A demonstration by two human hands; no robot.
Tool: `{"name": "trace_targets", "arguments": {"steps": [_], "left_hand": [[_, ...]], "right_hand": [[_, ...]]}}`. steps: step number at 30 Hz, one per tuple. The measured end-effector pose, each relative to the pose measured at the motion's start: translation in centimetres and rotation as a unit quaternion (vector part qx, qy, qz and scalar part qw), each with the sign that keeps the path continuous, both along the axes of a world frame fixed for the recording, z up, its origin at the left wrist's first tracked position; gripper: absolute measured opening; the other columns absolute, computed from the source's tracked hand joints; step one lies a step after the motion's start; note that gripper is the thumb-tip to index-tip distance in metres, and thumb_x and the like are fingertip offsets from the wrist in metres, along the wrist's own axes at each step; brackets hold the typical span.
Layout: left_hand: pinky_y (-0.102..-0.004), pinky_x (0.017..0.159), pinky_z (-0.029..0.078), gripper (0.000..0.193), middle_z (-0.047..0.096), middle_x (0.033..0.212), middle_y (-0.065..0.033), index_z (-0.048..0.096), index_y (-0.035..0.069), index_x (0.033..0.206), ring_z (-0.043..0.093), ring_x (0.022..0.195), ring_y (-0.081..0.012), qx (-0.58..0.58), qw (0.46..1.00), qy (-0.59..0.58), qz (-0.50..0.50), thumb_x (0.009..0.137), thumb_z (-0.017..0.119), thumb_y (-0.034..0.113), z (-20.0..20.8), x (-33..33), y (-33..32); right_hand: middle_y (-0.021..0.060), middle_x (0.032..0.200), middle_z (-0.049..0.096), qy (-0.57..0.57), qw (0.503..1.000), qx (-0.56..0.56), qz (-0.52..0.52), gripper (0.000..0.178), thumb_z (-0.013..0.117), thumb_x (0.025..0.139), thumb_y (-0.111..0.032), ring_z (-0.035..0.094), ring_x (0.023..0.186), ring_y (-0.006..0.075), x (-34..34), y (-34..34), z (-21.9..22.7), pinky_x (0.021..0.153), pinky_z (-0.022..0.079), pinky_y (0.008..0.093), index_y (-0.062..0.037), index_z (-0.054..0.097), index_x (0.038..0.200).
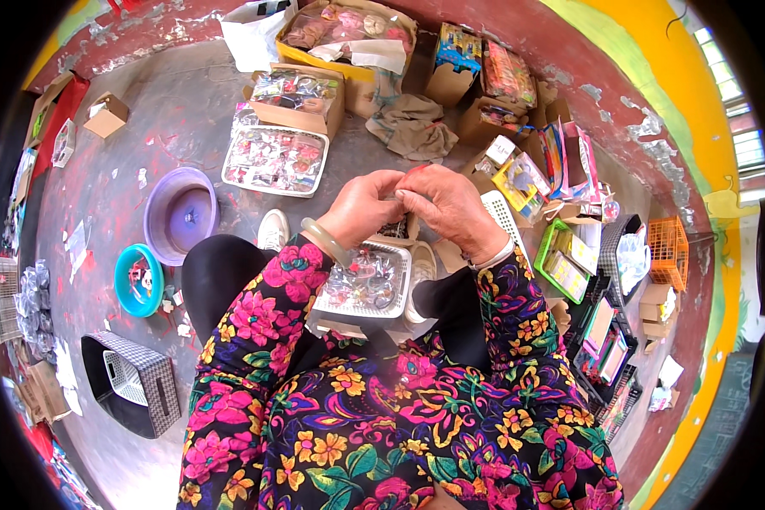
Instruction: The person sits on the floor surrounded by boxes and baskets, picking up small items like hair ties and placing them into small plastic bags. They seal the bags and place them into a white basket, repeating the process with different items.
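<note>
While both hands meet above white plastic basket [367,280] on lap, work stays close. Left hand [361,208], pale bangle at wrist, fingers pinched shut on small item; right hand [450,206] curled tight against it, fingertips pressing same piece. Item itself too small and hidden to make out. Best kept right over basket, so dropped bit lands inside; grip fine, not forceful. Basket holds jumble of shiny clear-wrapped trinkets. Beyond basket, white tray [274,159] of similar pieces; left of basket, purple basin [181,217] on floor.

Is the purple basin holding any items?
No, the purple basin looks bare inside, while the teal bowl beside it holds small items.
</note>
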State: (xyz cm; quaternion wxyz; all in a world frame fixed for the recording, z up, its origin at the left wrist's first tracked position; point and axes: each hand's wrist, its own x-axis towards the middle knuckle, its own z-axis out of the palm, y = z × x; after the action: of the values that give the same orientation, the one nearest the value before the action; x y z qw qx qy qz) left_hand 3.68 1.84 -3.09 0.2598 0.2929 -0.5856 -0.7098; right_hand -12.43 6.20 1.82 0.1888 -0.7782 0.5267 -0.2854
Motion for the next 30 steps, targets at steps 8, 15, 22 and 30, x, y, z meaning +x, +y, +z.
{"name": "trace_targets", "arguments": {"steps": [8, 15, 22, 30], "left_hand": [[-0.0248, 0.08, 0.048, 0.033, 0.059, 0.103, -0.0075, 0.048, -0.004, 0.117, 0.057, 0.092, -0.012, 0.036, 0.998, 0.058, 0.014, 0.086, 0.055, 0.002, -0.5, 0.3, -0.4], [-0.0262, 0.083, 0.049, 0.029, 0.058, 0.105, -0.0097, 0.047, -0.003, 0.115, 0.057, 0.094, -0.0137, 0.064, 0.993, 0.093, 0.038, 0.088, 0.053, 0.003, 0.4, 0.1, -0.4], [-0.0254, 0.079, 0.049, 0.025, 0.061, 0.099, -0.0085, 0.052, -0.004, 0.11, 0.059, 0.088, -0.0123, 0.069, 0.989, 0.118, 0.057, 0.088, 0.055, 0.006, -1.0, 0.1, -0.9], [-0.0249, 0.078, 0.05, 0.023, 0.061, 0.097, -0.0073, 0.053, -0.006, 0.108, 0.059, 0.086, -0.0113, 0.067, 0.99, 0.093, 0.083, 0.09, 0.052, 0.009, -1.1, 0.0, -0.9]], "right_hand": [[0.0106, 0.083, 0.062, -0.015, 0.998, -0.055, 0.013, 0.019, 0.053, 0.081, -0.021, 0.058, 0.08, 0.0297, 0.6, 0.2, -0.2, 0.068, 0.046, 0.039, -0.0053, 0.064, 0.086], [0.0114, 0.075, 0.06, 0.005, 0.999, -0.023, -0.031, 0.019, 0.052, 0.083, -0.022, 0.058, 0.074, 0.0298, 0.5, 0.2, 0.4, 0.065, 0.045, 0.04, -0.0058, 0.062, 0.081], [0.0115, 0.07, 0.059, 0.055, 0.994, -0.039, -0.091, 0.017, 0.05, 0.084, -0.022, 0.058, 0.072, 0.0308, 1.7, 0.2, 0.7, 0.062, 0.044, 0.0412, -0.0078, 0.06, 0.081], [0.0092, 0.078, 0.061, -0.013, 0.994, -0.083, -0.069, 0.018, 0.051, 0.084, -0.023, 0.058, 0.075, 0.0287, 2.3, 0.0, 0.3, 0.062, 0.043, 0.04, -0.009, 0.062, 0.088]]}}
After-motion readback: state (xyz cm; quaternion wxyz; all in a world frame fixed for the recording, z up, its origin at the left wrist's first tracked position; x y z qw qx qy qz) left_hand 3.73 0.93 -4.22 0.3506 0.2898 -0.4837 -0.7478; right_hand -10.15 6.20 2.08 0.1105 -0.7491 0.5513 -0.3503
